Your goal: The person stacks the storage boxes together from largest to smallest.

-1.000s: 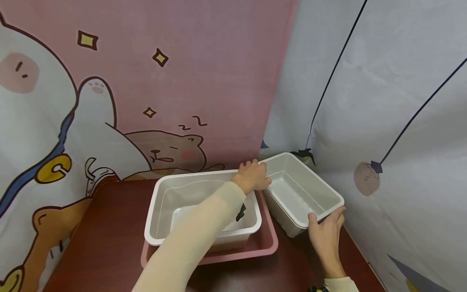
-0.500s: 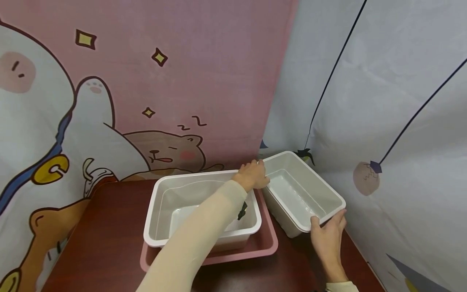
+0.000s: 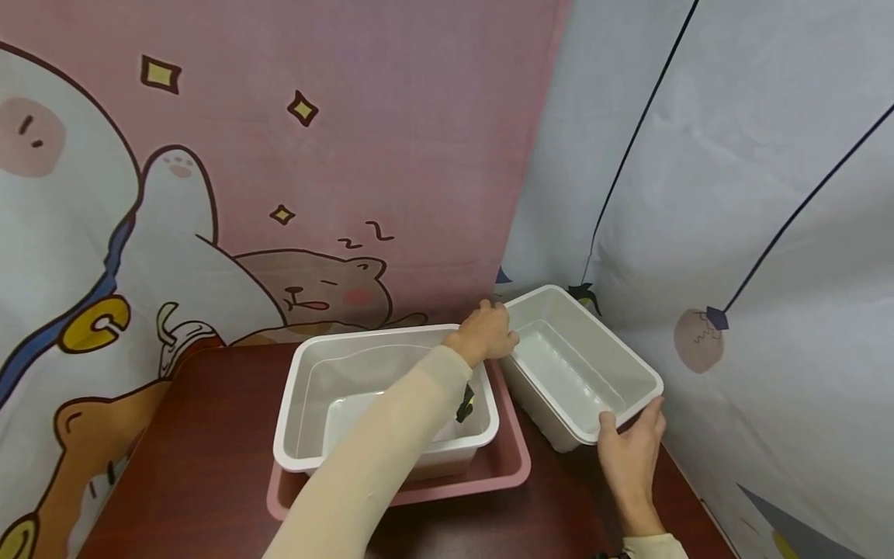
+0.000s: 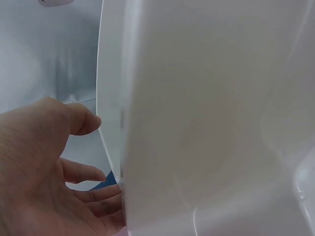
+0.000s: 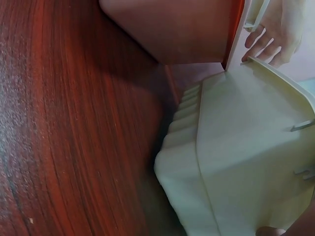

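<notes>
A cream plastic bin [image 3: 587, 345] stands askew on the right side of the table, turned against the wall. My left hand [image 3: 484, 334] holds its far-left corner, reaching across the other bin; in the left wrist view the thumb and fingers of the left hand [image 4: 54, 167] lie at the rim edge. At the near-right corner my right hand [image 3: 632, 450] grips the rim, thumb inside and fingers outside. The right wrist view shows the bin's ridged lower edge [image 5: 177, 132] close over the table. Left of it, a second cream bin [image 3: 307, 404] sits in a pink bin [image 3: 475, 487].
Dark red wooden tabletop [image 3: 188, 450] extends left and in front of the bins. A pink cartoon-printed cloth [image 3: 419, 140] hangs behind, and a pale printed cloth [image 3: 789, 310] borders the right side.
The right-hand bin has shifted slightly, its near corner edging right, with both hands keeping hold of it. The nested bins look nearly unmoved.
</notes>
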### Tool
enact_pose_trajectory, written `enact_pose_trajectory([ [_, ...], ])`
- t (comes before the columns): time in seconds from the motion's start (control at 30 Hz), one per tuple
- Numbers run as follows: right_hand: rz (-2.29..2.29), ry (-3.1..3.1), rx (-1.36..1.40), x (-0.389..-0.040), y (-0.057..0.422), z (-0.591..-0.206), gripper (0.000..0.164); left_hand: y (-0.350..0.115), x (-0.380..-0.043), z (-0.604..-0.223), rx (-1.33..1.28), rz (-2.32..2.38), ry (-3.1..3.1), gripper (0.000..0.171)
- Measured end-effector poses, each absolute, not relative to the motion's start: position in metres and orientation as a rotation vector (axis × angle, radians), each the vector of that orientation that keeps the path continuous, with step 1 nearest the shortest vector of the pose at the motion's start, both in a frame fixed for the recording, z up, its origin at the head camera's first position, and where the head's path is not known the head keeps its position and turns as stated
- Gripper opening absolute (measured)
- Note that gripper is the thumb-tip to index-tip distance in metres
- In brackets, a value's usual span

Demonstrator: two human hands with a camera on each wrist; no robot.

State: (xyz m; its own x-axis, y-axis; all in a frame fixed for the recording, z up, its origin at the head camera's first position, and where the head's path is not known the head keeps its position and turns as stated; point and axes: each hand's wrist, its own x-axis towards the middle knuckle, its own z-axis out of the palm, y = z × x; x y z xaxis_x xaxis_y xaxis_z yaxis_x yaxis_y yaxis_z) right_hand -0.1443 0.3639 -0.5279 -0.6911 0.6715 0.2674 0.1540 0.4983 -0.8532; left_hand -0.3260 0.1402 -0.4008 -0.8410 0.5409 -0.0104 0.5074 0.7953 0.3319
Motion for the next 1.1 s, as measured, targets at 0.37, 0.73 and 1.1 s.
enact_pose_trajectory([
  [0.37, 1.115, -2.059, -0.584, -0.152, 0.369, -0.513, 0.1, 0.136, -0.324, -0.396, 0.803, 0.653, 3.004, 0.03],
  [0.73, 1.063, -1.958, -0.444, -0.157, 0.371, -0.486, 0.108, 0.135, -0.328, -0.382, 0.656, 0.94, 3.094, 0.05],
  [1.1, 1.139, -1.93, -0.323, -0.164, 0.364, -0.458, 0.113, 0.112, -0.331, -0.366, 0.706, 1.255, 3.175, 0.05],
])
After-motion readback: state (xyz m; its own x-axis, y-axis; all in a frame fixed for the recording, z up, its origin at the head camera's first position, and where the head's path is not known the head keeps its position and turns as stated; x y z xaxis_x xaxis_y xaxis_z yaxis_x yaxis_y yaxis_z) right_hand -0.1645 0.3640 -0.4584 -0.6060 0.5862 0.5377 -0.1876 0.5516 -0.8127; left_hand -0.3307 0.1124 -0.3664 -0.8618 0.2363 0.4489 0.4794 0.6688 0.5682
